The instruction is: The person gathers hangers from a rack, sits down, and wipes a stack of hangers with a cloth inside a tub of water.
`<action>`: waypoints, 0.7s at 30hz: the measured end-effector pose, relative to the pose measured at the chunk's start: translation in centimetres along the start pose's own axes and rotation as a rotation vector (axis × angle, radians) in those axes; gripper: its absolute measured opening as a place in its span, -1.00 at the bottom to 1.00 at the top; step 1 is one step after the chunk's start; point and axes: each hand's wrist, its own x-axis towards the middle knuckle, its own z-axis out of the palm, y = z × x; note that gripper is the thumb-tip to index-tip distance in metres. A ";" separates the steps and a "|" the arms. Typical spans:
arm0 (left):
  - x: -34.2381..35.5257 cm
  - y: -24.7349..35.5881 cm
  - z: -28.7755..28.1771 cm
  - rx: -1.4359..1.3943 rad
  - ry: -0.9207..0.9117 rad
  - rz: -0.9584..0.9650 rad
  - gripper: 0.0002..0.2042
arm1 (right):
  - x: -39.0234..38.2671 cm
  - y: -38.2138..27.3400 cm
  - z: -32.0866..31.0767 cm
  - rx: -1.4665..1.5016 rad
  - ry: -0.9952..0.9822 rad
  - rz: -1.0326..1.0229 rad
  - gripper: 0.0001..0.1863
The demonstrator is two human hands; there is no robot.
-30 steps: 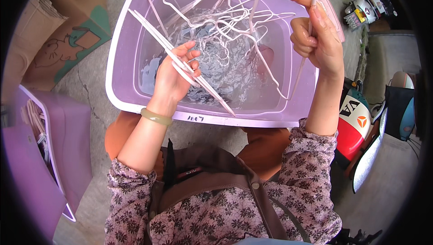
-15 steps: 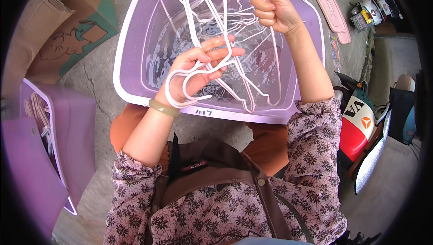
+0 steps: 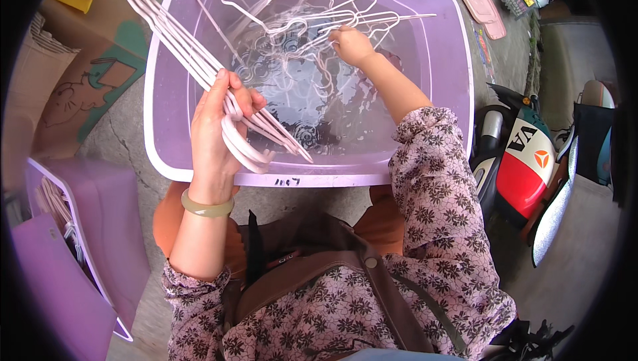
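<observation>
Two hands, one bangle, several hangers (too tangled to count)

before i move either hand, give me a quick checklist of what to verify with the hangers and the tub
1. Left hand closed on the bundle of pale clothes hangers: ok
2. Hanger hooks apart from the green bangle: ok, they curve above it
3. Right hand gripping a hanger: cannot tell, its fingertips are partly hidden among them
4. Loose hangers lying separately in the purple tub: not ok, several cross and overlap
5. Water in the tub: ok
</observation>
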 end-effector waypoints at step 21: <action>-0.2 -0.3 0.0 0.002 -0.022 -0.127 -0.79 | -2.3 -0.2 -8.6 -0.301 0.187 -0.429 -0.44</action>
